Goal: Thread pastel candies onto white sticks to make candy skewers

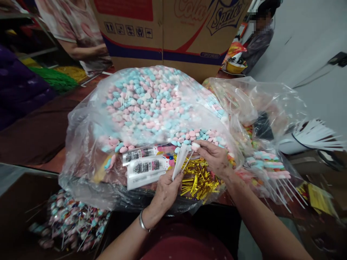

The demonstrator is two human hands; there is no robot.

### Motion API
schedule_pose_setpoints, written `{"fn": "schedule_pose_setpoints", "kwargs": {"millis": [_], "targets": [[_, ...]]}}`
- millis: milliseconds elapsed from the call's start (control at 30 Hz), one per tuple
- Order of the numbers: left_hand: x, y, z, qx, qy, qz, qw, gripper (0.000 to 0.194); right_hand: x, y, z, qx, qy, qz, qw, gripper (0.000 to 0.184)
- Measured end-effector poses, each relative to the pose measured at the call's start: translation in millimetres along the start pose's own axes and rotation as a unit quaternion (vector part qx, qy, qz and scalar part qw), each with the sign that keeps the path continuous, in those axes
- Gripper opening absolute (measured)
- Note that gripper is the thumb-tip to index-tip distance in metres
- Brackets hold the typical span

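Note:
A big clear plastic bag (81,144) full of pink, blue and white candies (146,101) lies in front of me. My left hand (166,191) is closed on a bundle of white sticks (180,160) that fan upward. My right hand (214,157) pinches a white candy piece (195,146) on a thin stick, just above the bundle. A heap of gold twist ties (199,180) lies between my hands. Printed wrappers (146,168) lie to the left of the sticks.
Finished candy sticks (268,168) lie at the right under another plastic bag. More wrapped ones (70,222) fill a box at the lower left. A cardboard carton (168,32) stands behind. Other people are at the back left (81,32) and back right (260,36).

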State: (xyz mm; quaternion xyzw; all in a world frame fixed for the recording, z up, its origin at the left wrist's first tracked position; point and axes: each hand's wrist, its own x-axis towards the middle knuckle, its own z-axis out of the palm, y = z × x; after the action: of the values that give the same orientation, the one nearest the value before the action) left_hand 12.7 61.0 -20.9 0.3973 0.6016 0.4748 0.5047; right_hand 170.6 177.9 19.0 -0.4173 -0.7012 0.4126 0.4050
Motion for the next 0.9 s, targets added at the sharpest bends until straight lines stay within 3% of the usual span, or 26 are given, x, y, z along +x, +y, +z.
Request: {"fn": "schedule_pose_setpoints", "kwargs": {"millis": [167, 267, 433, 567, 900], "targets": [[-0.1, 0.0, 1.0, 0.008, 0.000, 0.011, 1.000, 0.035, 5.1, -2.9, -8.3, -0.094, -0.037, -0.084, 0.991, 0.023], [-0.6, -0.9, 1.7, 0.019, 0.012, 0.014, 1.000, 0.034, 2.7, -1.2, -6.5, -0.106, -0.036, -0.097, 0.989, 0.022], [-0.7, -3.2, 2.9, 0.014, 0.016, 0.013, 1.000, 0.032, -3.3, 1.4, 5.2, -0.010, 0.056, 0.009, 0.998, 0.022], [-0.3, -4.5, 2.1, 0.018, 0.009, 0.018, 1.000, 0.033, 0.0, -1.8, 8.6, 0.125, 0.109, 0.094, 0.982, 0.030], [2.3, -18.3, 3.7, 0.011, 0.014, 0.022, 1.000, 0.029, -4.5, 1.5, 1.5, 0.002, 0.038, 0.068, 0.997, 0.029]]}}
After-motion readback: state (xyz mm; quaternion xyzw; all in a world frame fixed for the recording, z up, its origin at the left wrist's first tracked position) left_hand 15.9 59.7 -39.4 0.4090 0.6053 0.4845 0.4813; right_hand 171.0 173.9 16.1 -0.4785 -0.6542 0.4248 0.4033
